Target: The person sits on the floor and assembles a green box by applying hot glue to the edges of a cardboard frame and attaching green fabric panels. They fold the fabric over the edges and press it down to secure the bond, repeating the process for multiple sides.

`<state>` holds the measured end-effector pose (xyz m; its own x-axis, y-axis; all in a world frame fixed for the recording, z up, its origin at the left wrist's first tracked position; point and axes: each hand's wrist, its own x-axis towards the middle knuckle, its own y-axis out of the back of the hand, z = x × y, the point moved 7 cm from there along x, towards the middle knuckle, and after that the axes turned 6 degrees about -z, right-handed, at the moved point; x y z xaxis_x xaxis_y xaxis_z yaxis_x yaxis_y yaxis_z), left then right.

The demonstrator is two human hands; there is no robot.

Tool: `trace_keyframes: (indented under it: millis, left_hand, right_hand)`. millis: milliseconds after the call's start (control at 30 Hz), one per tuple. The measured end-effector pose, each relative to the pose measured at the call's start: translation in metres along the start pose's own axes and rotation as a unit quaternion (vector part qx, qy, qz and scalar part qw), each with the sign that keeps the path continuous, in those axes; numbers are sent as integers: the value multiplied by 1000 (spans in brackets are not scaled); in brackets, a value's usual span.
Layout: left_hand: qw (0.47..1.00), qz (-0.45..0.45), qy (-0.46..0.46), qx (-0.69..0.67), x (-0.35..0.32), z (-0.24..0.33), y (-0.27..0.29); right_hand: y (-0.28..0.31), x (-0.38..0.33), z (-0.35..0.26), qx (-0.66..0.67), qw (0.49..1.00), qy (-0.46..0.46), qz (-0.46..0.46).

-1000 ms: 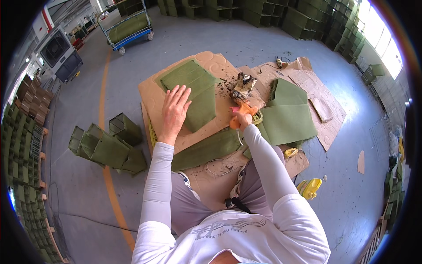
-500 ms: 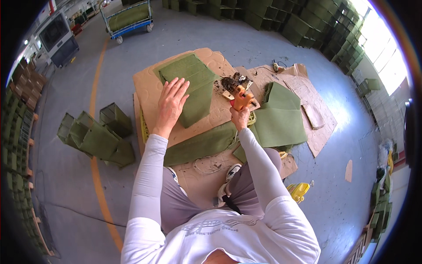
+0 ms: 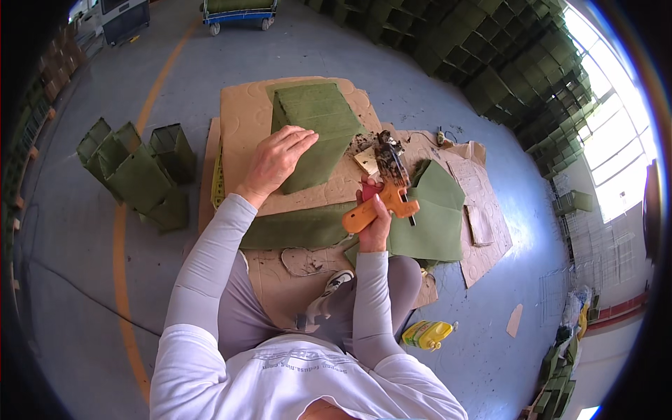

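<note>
My right hand (image 3: 375,227) is wrapped round the orange handle of a glue gun (image 3: 400,199). Its front end, pointing away from me, is crusted with black residue, and a dark rod sticks out at its rear. My left hand (image 3: 283,159) rests against the near left part of a green fabric-like box (image 3: 318,133), fingers stretched out side by side with nothing in them. The box lies on a cardboard-topped work surface (image 3: 241,126). Beside the gun's tip is a small pale block (image 3: 366,161) among black crumbs.
Folded green panels (image 3: 434,210) lie right of the box on cardboard. Several green boxes (image 3: 140,168) stand on the floor at left. A yellow bottle (image 3: 427,334) is by my right leg. Stacked green boxes (image 3: 483,63) line the far right; a blue cart (image 3: 239,15) stands far off.
My right hand has drawn the glue gun nearer and turned it, so its handle now points left. My left hand has shifted to the box's near left side. The whole view has shifted.
</note>
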<state>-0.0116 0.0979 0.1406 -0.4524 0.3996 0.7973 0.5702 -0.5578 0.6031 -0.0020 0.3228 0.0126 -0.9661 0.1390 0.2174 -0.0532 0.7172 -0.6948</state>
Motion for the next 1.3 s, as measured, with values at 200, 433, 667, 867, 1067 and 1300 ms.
trace_keyframes:
  millis: [200, 433, 667, 867, 1067, 1300]
  left_hand:
    - [972, 27, 147, -182, 4, -17, 6]
    - [951, -17, 190, -242, 0, -31, 3]
    - [944, 2, 199, -265, -3, -37, 2]
    - [926, -43, 241, -286, -4, -37, -1]
    - [920, -47, 252, -297, -6, -40, -2]
    - [929, -11, 222, -296, -4, -41, 0]
  right_hand:
    - [7, -39, 16, 63, 997, -36, -37]
    - [-45, -51, 39, 12, 988, -76, -134]
    - [-71, -55, 53, 22, 982, -92, -162]
    - [-80, -53, 51, 34, 981, -81, -171]
    - [-82, -54, 51, 24, 981, -88, -169]
    - [-87, -55, 51, 0, 980, -96, -175]
